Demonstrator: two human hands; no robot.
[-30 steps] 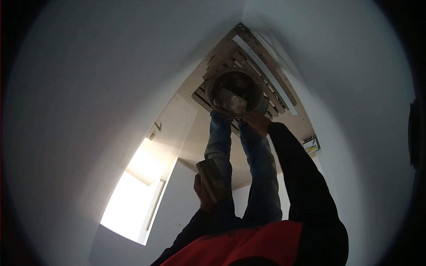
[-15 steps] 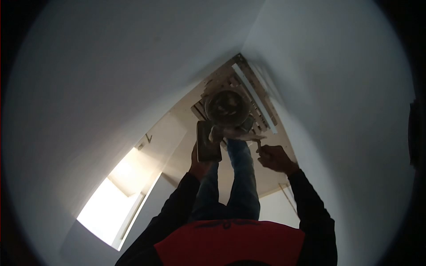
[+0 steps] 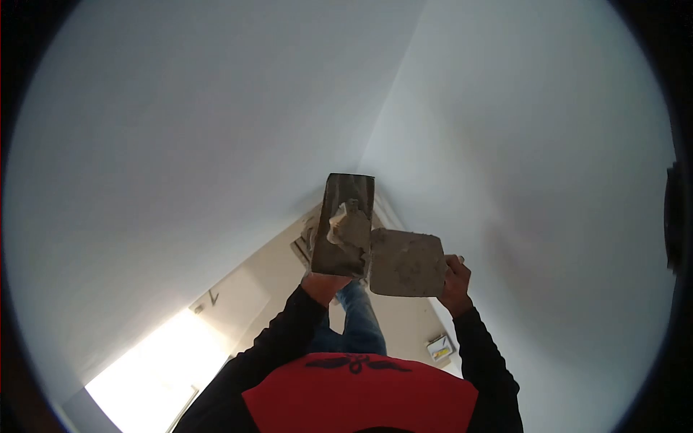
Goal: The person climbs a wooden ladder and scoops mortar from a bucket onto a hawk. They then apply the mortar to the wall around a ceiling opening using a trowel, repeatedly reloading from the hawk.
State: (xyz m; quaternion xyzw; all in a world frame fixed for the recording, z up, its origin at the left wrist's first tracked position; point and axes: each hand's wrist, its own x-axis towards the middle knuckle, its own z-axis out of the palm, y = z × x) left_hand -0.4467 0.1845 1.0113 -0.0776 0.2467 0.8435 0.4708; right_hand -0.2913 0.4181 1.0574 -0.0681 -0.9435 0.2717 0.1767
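Note:
My left hand (image 3: 325, 286) is closed under the near end of a long rectangular plastering float (image 3: 333, 252), its dark flat face turned up. A lump of wet plaster (image 3: 352, 229) sits on the middle of that face. To the right, my right hand (image 3: 455, 286) grips a wide, nearly square trowel (image 3: 408, 265) by its handle side. The trowel's blade is coated in grey plaster and faces me. Its left edge comes right up to the float's right edge, where some plaster shows.
Two pale walls meet at a corner (image 3: 368, 148) ahead. Slatted wood (image 3: 299, 249) shows on the floor left of the float. A bright opening (image 3: 148, 372) is at lower left, and a small framed item (image 3: 439, 348) lies on the floor at lower right.
Both hands have risen with the float and trowel, which now hide the bucket seen before. The trowel has turned from edge-on to blade-flat beside the float, and plaster now lies on the float.

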